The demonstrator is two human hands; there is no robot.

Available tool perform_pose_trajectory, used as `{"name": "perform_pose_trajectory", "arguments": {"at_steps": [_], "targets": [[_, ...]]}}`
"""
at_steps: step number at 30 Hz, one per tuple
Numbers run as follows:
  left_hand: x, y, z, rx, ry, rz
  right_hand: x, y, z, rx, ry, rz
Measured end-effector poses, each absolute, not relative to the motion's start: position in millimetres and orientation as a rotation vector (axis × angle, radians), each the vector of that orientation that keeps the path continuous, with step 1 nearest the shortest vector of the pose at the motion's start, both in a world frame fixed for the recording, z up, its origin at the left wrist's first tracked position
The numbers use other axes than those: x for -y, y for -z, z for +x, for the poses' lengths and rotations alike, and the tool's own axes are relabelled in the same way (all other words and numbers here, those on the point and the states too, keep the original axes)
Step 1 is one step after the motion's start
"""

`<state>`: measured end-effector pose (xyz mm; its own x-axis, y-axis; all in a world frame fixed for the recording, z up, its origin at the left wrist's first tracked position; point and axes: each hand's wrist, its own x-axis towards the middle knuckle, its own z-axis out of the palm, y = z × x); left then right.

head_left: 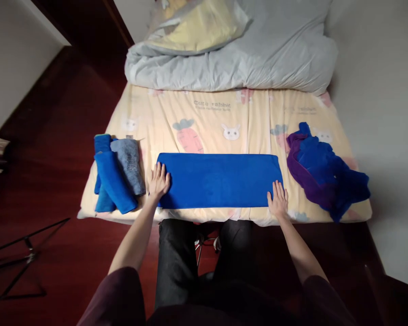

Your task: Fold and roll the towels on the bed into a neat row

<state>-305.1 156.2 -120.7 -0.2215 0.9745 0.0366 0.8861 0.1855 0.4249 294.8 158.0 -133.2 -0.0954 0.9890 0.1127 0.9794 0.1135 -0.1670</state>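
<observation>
A blue towel [219, 181] lies flat as a long, narrow rectangle across the near part of the bed. On its left end rests my left hand [159, 181], fingers stretched out. My right hand [278, 199] lies flat at the towel's lower right corner, fingers spread. Left of the towel are several rolled blue towels [114, 181] and a rolled grey towel [127, 160]. Over on the right sits a crumpled heap of blue cloths [326, 167] with a purple cloth [297, 163] along its left side.
A cream bed sheet [211, 122] with rabbits and carrots covers the mattress. A grey quilt [231, 68] and a yellow bundle [204, 27] lie at the far end. Black tripod legs [29, 256] stand on the dark red floor at left. A wall [387, 113] runs along the right.
</observation>
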Motion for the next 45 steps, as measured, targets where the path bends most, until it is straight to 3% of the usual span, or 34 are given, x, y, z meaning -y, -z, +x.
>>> {"name": "perform_pose_trajectory", "arguments": {"at_steps": [9,13,17,21,27,36,45], "targets": [[28.1,126.4,-220.4,-2.344,-0.595,1.529,-142.7,117.8,277.4,1.99,-0.163,-2.053],[86.8,125.8,-182.6,-2.3,-0.631,1.593,-67.0,117.1,240.8,1.953,-0.203,-1.96],[122.2,115.8,-158.9,-2.29,-0.585,1.695,48.6,123.7,193.7,2.197,-0.443,-1.684],[124.6,99.6,-145.4,-2.281,-0.466,1.682,120.0,121.4,163.8,2.257,-0.447,-1.689],[103.8,83.6,-111.4,-2.03,-0.475,1.6,122.6,107.8,155.5,2.274,-0.389,-1.767],[108.4,102.5,-20.9,-1.234,-0.845,0.728,122.3,102.7,157.1,2.363,-0.411,-1.776],[18.3,76.0,2.7,-0.96,-1.238,0.004,118.4,100.4,154.0,2.349,-0.435,-1.811]]}}
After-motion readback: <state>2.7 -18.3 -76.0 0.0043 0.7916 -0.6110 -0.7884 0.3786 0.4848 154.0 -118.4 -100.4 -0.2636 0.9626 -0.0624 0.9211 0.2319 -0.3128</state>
